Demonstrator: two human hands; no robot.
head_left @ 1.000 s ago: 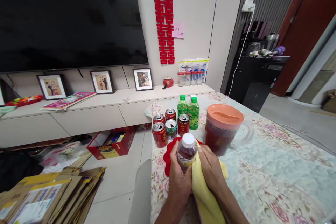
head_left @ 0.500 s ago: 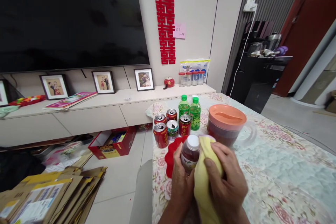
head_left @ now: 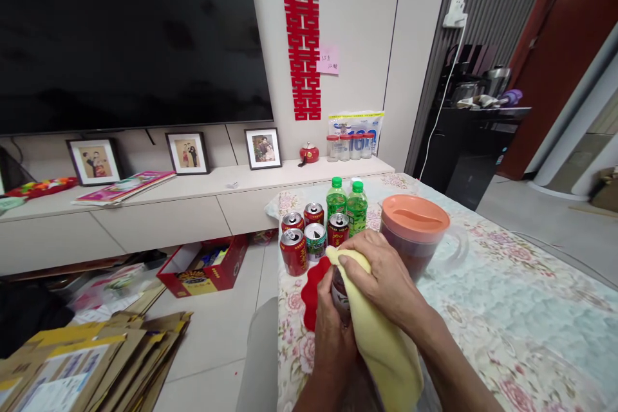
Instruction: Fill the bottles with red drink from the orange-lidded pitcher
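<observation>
My left hand (head_left: 331, 328) is wrapped round a bottle (head_left: 340, 299) of dark reddish drink and holds it upright above the table. Over the bottle's top lies a yellow cloth (head_left: 381, 335), which hides the white cap. My right hand (head_left: 376, 270) grips the cloth and presses it onto the cap; the cloth's lower part hangs down towards me. Just beyond the bottle, a red scalloped mat (head_left: 311, 299) lies partly hidden on the tablecloth.
Several drink cans (head_left: 293, 251) and green-capped bottles (head_left: 356, 209) stand behind my hands. A pitcher (head_left: 414, 222) with an orange lid is close to my right hand. The flowered tablecloth (head_left: 512, 315) spreads rightward. On the floor are a red box (head_left: 205, 270) and flattened cardboard (head_left: 106, 360).
My right hand has moved up and left with the yellow cloth, from the bottle's side onto its top. The white cap is now covered. My left hand still holds the bottle.
</observation>
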